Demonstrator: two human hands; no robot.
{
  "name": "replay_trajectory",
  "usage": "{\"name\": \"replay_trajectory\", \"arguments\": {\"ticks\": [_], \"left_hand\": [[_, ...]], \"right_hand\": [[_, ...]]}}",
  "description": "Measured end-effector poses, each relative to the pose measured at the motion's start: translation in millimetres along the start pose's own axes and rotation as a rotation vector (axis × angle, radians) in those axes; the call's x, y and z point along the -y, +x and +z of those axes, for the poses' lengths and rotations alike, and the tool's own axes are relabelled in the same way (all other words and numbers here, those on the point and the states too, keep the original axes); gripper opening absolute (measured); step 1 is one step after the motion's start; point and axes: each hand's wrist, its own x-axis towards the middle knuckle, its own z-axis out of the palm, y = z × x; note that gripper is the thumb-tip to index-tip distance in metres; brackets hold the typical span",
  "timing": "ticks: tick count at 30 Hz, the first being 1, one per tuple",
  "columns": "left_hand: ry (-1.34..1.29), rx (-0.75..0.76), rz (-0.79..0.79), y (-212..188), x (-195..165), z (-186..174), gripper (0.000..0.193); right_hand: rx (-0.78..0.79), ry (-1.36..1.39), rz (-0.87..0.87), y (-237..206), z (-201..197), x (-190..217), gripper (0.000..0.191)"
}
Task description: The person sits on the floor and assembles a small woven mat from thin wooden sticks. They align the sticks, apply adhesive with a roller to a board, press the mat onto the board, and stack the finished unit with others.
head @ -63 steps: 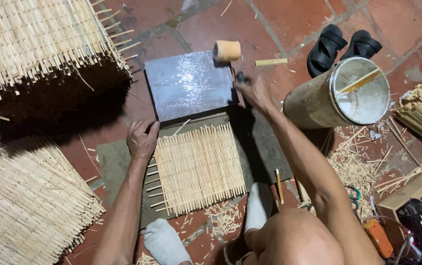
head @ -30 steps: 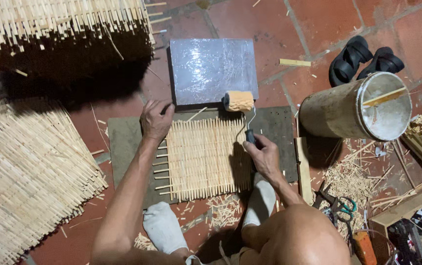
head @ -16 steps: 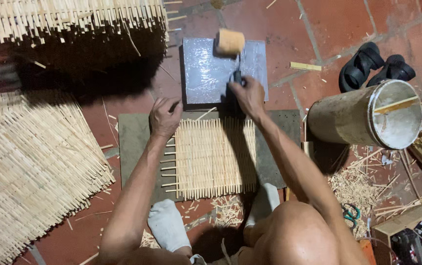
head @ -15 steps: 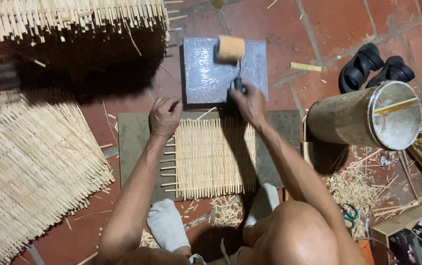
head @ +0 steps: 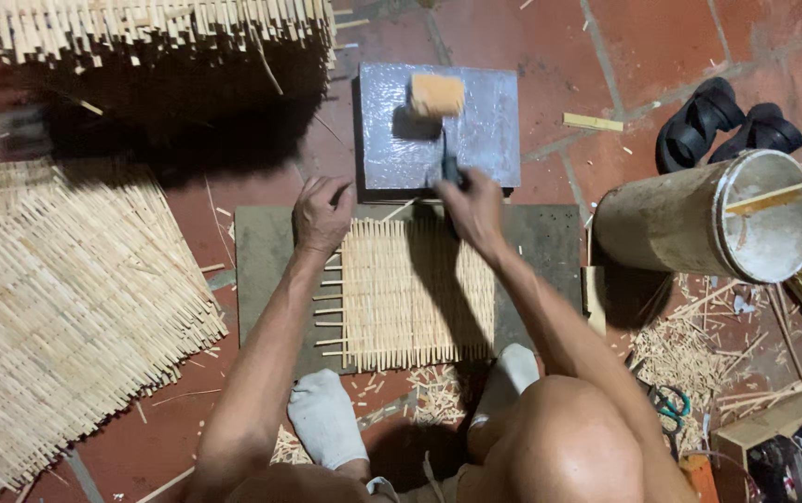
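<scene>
Glue loading was judged to be the step in hand: a small orange foam paint roller (head: 436, 94) was being pressed on a grey rectangular metal slab (head: 489, 140) at upper centre of the frame. The right hand (head: 472, 207) was seen with fingers clamped around the roller's dark handle. The left hand (head: 322, 216), fingers curled together, was pressed on the upper left corner of a small woven mat of pale bamboo sticks (head: 417, 293), laid on a dark flat board (head: 550, 251) at centre. The next move was judged to call for the roller being drawn down across the mat, kept inside its edges. Open room was limited: a white cylindrical bucket (head: 713, 226) was lying at right, stacked woven mats (head: 65, 307) at left, and white-socked feet (head: 326, 419) below.
</scene>
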Motion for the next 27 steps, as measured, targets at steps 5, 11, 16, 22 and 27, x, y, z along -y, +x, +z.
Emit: {"name": "replay_trajectory", "arguments": {"ticks": [5, 11, 16, 22, 27], "left_hand": [[-0.005, -0.005, -0.062, -0.1, 4.8, -1.0, 0.014], [-0.022, -0.017, -0.077, -0.7, 7.8, -1.1, 0.014], [-0.033, -0.018, -0.061, -2.1, 4.0, -2.6, 0.014], [-0.014, -0.022, -0.071, 0.9, 2.7, -5.5, 0.014], [-0.041, -0.048, -0.068, 1.3, 8.3, -4.7, 0.013]], "right_hand": [[0.092, -0.067, 0.12, 53.5, 26.0, 22.1, 0.048], [0.227, -0.079, 0.138, -78.2, 9.8, -3.7, 0.055], [0.21, 0.009, 0.329, -119.6, -3.5, -1.6, 0.056], [0.098, 0.01, -0.109, 16.1, 35.4, 24.1, 0.047], [0.209, -0.048, 0.13, 50.5, 68.0, 28.1, 0.047]]}}
